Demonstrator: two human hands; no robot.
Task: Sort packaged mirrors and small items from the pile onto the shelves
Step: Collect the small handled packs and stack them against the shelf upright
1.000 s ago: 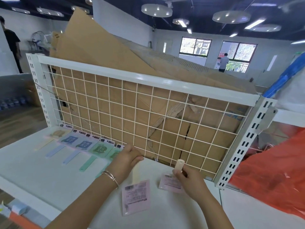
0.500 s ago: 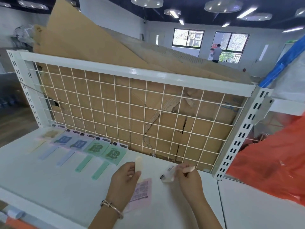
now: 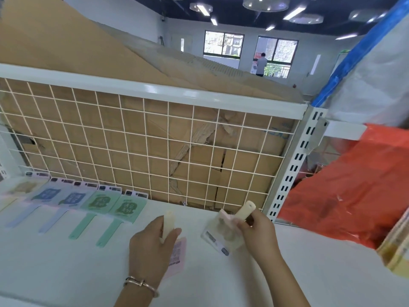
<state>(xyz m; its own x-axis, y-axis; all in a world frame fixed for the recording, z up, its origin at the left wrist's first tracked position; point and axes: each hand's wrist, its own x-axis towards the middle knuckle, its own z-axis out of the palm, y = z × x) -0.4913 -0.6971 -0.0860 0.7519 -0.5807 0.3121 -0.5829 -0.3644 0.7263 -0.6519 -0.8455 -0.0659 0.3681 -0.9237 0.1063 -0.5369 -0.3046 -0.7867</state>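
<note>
Several packaged hand mirrors lie in a row on the white shelf (image 3: 66,262) along the wire grid: a pale one (image 3: 21,188), two blue ones (image 3: 47,194) and two green ones (image 3: 127,208). My left hand (image 3: 152,249) grips the cream handle of a pink-backed packaged mirror (image 3: 178,254) that lies under it on the shelf. My right hand (image 3: 257,233) holds a second packaged mirror (image 3: 219,237) by its cream handle (image 3: 244,210), tilted above the shelf.
A white wire grid (image 3: 143,151) backs the shelf, with flattened cardboard (image 3: 66,47) behind and above it. To the right are a slotted upright (image 3: 292,171), an orange plastic bag (image 3: 354,191) and a yellowish stack (image 3: 396,247). A person stands far off by the windows.
My right hand has lifted and turned its mirror so the handle points up and right. My left hand has slid lower onto the pink-backed mirror. The view has shifted rightward.
</note>
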